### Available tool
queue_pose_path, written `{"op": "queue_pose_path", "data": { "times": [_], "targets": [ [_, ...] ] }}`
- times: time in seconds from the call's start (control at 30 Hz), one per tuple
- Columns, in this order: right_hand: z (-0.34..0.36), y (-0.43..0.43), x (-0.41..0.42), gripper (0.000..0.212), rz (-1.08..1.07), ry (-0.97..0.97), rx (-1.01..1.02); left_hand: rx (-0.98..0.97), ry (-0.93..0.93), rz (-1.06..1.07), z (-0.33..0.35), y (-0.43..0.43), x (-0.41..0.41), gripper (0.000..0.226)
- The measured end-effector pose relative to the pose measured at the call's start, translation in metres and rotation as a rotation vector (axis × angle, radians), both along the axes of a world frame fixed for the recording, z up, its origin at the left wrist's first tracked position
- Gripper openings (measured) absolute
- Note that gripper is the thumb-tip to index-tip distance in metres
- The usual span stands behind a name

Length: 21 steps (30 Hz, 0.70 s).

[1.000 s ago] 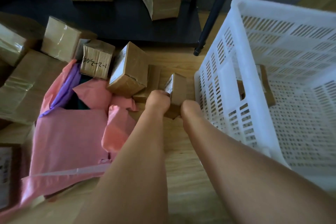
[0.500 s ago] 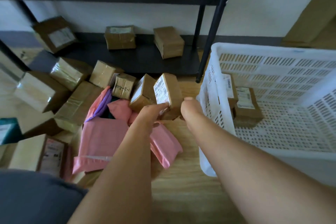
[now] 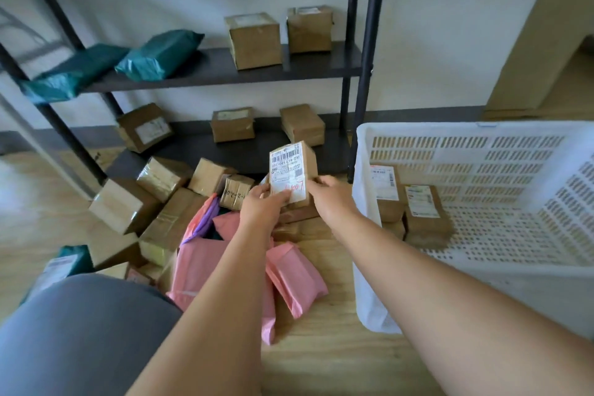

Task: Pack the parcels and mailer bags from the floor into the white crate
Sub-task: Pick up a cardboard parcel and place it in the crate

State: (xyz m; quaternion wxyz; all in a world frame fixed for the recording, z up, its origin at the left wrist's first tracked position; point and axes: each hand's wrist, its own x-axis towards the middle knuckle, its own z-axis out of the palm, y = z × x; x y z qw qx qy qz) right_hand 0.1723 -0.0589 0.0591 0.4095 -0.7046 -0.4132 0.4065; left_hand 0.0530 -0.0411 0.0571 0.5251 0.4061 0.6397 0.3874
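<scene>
Both hands, left [image 3: 264,202] and right [image 3: 328,194], now grip box [image 3: 291,170], lifted off floor; crate [image 3: 482,128] next.

a parcel storeroom: dark metal shelving [image 3: 221,69] with taped cardboard boxes [image 3: 254,40], teal mailer bags [image 3: 159,55], wood-look floor [image 3: 328,360]
</scene>
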Motion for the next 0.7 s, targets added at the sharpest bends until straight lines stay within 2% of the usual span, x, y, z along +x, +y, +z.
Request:
{"op": "queue_pose_path", "data": {
  "times": [0.07, 0.17, 0.37, 0.57, 0.7],
  "targets": [
    [0.012, -0.003, 0.013, 0.038, 0.021, -0.004, 0.041, 0.09, 0.081, 0.004, 0.008, 0.0, 0.01, 0.055],
    [0.026, -0.008, 0.038, 0.039, 0.033, -0.032, 0.097, 0.189, 0.065, -0.009, 0.019, -0.005, 0.034, 0.038],
    [0.042, -0.008, 0.102, 0.033, -0.061, -0.056, 0.1, 0.3, 0.075, -0.092, 0.03, -0.012, 0.089, 0.047],
    [0.04, -0.019, 0.173, 0.023, -0.057, -0.07, 0.082, 0.295, 0.166, -0.192, 0.025, -0.01, 0.147, 0.03],
    [0.025, -0.011, 0.211, 0.017, -0.111, -0.07, 0.05, 0.281, 0.219, -0.284, 0.015, -0.007, 0.187, 0.032]
  ]
}}
